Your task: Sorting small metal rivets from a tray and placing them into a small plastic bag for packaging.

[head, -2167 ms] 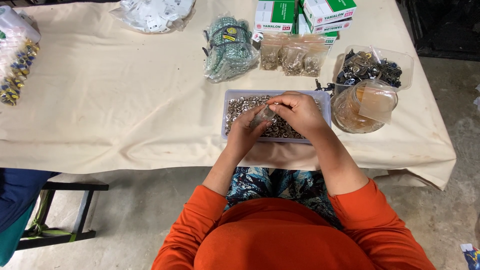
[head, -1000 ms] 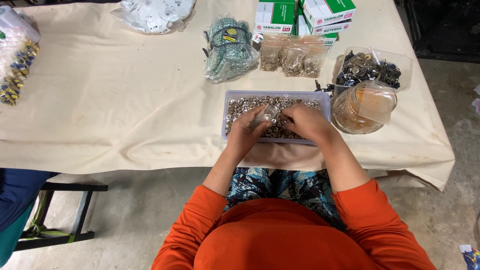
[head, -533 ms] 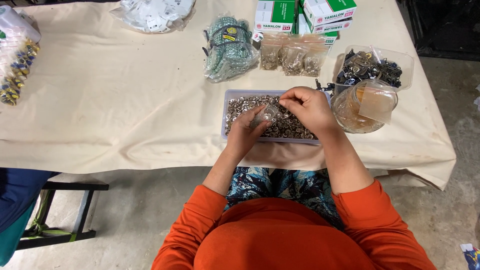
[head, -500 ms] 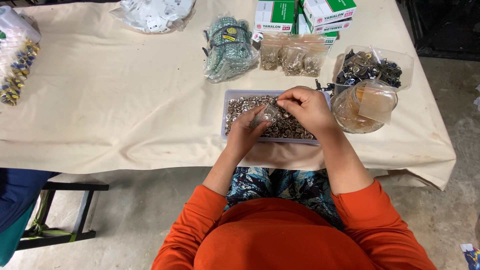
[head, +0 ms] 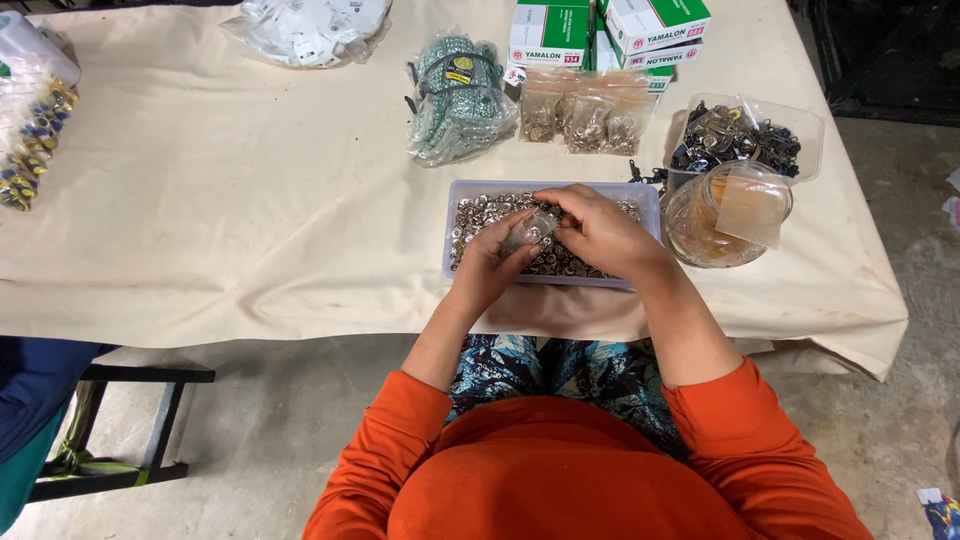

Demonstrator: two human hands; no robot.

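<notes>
A shallow clear plastic tray full of small silver metal pieces sits near the table's front edge. Over it my left hand holds a small clear plastic bag with a few metal pieces inside. My right hand is curled beside the bag's mouth, fingertips pinched together at its opening. Whether a piece sits between those fingertips is too small to tell.
A cream cloth covers the table. A clear round tub with a bag stands right of the tray, a tray of dark fittings behind it. Small filled bags, a green bundle and green-white boxes lie beyond. A stool stands lower left.
My right hand dipped into the tray, lifted toward its far edge, and has now come back to the bag's mouth. The left hand kept the bag nearly still.
</notes>
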